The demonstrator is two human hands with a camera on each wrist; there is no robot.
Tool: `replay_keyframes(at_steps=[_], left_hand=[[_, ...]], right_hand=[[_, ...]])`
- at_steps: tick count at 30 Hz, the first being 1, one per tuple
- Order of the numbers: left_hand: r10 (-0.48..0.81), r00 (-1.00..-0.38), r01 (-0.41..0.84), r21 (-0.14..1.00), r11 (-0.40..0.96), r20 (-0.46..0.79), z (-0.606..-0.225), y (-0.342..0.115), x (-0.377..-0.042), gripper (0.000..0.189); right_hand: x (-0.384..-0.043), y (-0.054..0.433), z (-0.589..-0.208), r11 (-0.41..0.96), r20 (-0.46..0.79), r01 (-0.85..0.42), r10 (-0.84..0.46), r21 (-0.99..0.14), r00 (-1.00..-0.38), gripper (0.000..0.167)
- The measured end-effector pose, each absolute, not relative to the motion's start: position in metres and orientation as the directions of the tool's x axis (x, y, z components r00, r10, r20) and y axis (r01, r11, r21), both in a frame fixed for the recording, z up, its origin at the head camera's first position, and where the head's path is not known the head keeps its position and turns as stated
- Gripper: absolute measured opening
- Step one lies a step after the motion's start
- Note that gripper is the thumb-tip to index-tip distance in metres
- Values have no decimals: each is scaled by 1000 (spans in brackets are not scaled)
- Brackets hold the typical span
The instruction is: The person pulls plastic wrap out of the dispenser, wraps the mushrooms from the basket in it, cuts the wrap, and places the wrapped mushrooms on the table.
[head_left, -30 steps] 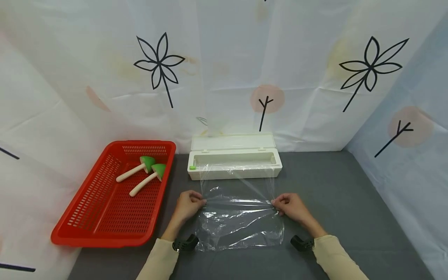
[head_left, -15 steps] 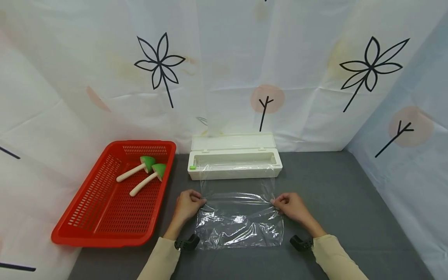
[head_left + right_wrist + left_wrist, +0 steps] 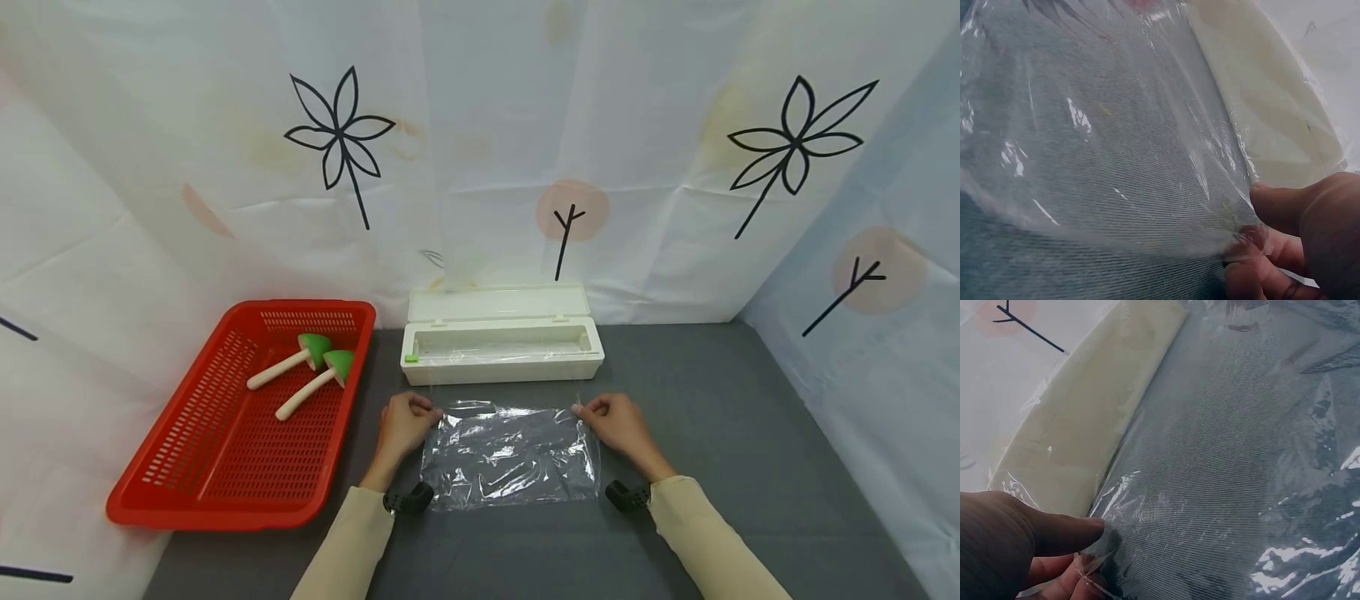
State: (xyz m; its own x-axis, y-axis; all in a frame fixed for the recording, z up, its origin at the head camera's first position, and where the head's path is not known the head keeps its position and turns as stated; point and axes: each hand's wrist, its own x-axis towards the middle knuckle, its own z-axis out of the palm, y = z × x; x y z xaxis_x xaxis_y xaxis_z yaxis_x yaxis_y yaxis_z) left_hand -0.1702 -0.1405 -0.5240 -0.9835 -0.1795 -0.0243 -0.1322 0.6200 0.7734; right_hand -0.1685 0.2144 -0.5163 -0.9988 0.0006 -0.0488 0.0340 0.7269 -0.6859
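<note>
A sheet of clear plastic wrap stretches from the white wrap dispenser box towards the person. My left hand pinches its left edge between thumb and fingers, and the left wrist view shows the film bunched under that thumb. On the opposite edge, my right hand pinches the film the same way; its fingertips show through the film in the right wrist view. The box's lid stands raised at the back, and a small green slider sits at the box's left end.
On the left lies a red plastic basket holding two green-capped, white-stemmed toy mushrooms. A grey cloth covers the table. Printed white fabric hangs behind and at both sides.
Both hands have moved a little away from the person, towards the box, still pinching the wrap. The film's near edge has shifted the same way. The basket and box stay put.
</note>
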Motion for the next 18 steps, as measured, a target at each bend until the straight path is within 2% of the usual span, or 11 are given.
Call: replay_keyframes(at_steps=[9, 18], left_hand=[[-227, -974, -161, 769, 618, -21, -527, -141, -178, 20], [-225, -968, -205, 870, 448, -112, -527, -143, -176, 25]], right_hand=[[-175, 210, -516, 738, -32, 40, 24, -674, -999, 26], [-174, 211, -514, 732, -43, 65, 49, -678, -998, 29]])
